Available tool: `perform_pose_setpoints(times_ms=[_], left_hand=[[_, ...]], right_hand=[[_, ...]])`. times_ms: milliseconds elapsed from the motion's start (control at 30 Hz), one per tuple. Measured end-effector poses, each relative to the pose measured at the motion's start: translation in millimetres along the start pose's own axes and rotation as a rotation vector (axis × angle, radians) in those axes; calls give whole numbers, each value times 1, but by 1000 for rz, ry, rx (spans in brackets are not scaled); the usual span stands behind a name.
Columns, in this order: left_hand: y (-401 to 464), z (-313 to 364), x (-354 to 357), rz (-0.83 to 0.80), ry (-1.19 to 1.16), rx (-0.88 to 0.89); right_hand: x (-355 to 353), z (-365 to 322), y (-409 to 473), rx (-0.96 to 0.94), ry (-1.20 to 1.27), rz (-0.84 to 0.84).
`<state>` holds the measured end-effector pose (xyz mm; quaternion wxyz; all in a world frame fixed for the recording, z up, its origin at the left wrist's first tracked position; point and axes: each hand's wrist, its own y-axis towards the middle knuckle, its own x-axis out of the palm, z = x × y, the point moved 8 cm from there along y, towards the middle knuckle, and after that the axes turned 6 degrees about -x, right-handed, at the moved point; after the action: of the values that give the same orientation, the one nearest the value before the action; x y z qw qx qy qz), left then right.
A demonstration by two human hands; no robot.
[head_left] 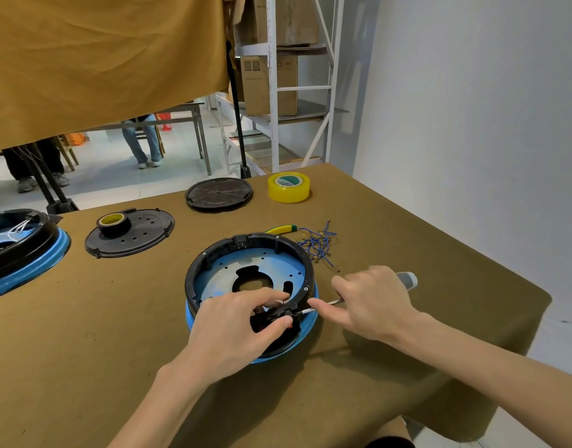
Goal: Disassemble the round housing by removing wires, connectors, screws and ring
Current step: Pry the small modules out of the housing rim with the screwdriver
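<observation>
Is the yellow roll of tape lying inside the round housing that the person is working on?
No, the yellow roll of tape stands on the table beyond the round housing, well apart from it.

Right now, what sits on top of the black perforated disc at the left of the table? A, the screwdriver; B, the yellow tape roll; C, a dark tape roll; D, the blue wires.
C: a dark tape roll with a yellowish core stands on the perforated disc, while the yellow tape roll rests apart on the table.

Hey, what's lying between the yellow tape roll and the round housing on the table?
In the head view, green-and-yellow-handled pliers and a tangle of blue wires lie between the yellow tape roll and the round housing.
</observation>
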<state>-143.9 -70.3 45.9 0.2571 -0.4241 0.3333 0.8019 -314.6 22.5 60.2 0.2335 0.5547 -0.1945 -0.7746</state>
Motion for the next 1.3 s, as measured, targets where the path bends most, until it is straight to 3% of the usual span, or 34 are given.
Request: perform_pose_setpoints(times_ms=[267,500,633,900,1200,1300], left_hand=[[1,0,0,-6,29,2],[0,1,-1,34,17,3],[-1,1,-2,50,3,-3],[1,1,0,21,1,20],[1,-1,3,30,8,27],[2,0,2,30,1,32]], right_hand=[[2,2,33,-220,-6,95],[5,-11,-18,26,-112,-81],[5,-6,-13,87,-82,-93],[27,-3,20,-93,13,-81],[13,-5,-13,164,-41,-175],[23,-1,-3,142,42,-201]])
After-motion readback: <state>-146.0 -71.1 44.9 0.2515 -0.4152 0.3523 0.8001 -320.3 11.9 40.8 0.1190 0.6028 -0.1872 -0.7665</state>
